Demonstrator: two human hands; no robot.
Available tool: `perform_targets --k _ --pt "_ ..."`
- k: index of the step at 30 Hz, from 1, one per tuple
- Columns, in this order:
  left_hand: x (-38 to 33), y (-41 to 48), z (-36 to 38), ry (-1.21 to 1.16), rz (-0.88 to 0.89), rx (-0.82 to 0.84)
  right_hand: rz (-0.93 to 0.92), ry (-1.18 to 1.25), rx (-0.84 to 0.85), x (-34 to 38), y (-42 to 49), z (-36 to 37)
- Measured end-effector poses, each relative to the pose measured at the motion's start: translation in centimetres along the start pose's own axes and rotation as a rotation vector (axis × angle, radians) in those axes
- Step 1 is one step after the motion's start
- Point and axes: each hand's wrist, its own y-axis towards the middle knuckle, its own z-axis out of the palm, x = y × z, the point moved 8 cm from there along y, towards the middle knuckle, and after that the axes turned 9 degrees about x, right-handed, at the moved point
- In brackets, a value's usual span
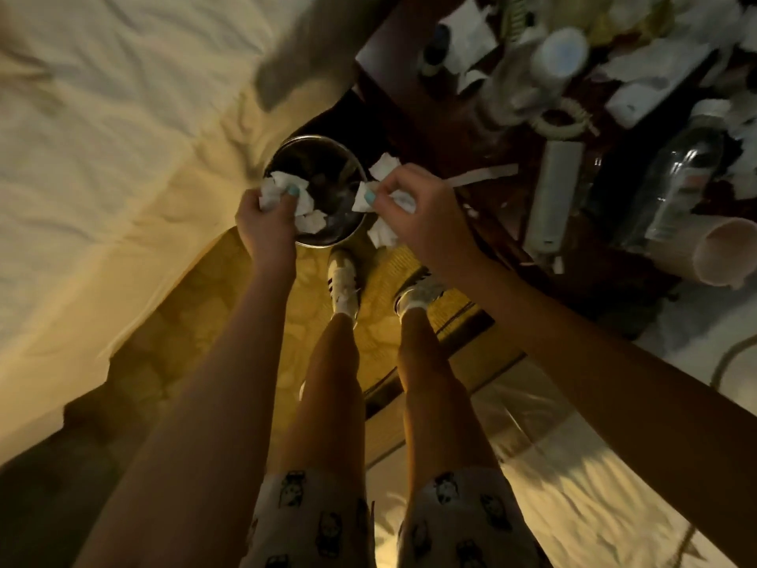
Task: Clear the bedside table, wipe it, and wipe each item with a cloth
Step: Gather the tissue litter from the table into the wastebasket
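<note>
A round metal bin point(327, 166) stands on the floor between the bed and the dark wooden bedside table point(463, 129). My left hand point(266, 223) grips crumpled white tissues point(286, 192) over the bin's left rim. My right hand point(413, 211) grips more crumpled tissues point(383, 168) at the bin's right rim. The table holds a clear plastic bottle point(680, 174), a white remote point(553, 194), a hair claw point(561, 120), a white-lidded jar point(559, 51), a pink cup lying on its side point(712, 256) and several scraps of paper.
The bed with cream sheets point(123, 157) fills the left side. A grey cloth point(303, 47) hangs over its upper edge. My legs and shoes point(344, 280) stand on the patterned yellow carpet just below the bin. A second bed surface point(573, 465) lies at lower right.
</note>
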Motion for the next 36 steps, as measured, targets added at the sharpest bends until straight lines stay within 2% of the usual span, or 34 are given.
perform_targets --k 3,11,16,19,21,25,31,36 --pt "2.0 1.8 -2.2 0.009 -0.019 0.015 0.067 -0.063 0.074 -1.0 1.7 4.9" --pt "8.3 7.3 -3.4 0.036 -0.056 0.086 0.156 -0.131 0.104 -6.9 6.3 13.0" --pt "13.2 10.7 -1.5 0.052 -0.16 0.201 0.366 -0.168 0.125 -13.9 9.8 16.3" --pt "15.1 12.2 0.1 -0.013 -0.195 0.275 0.45 -0.163 0.248 -17.9 11.3 18.3" --pt "15.7 13.0 0.8 -0.028 -0.193 0.304 0.435 -0.159 0.351 -18.7 11.7 19.4" --pt "15.7 13.7 1.0 0.068 -0.145 0.283 0.359 -0.162 0.41 -18.4 11.5 19.3" --pt "12.9 11.8 0.8 0.151 -0.066 0.289 0.361 -0.206 0.331 -17.2 9.6 15.7" --pt "7.7 8.9 2.7 0.294 0.016 0.39 0.357 -0.214 0.241 -13.8 5.7 10.4"
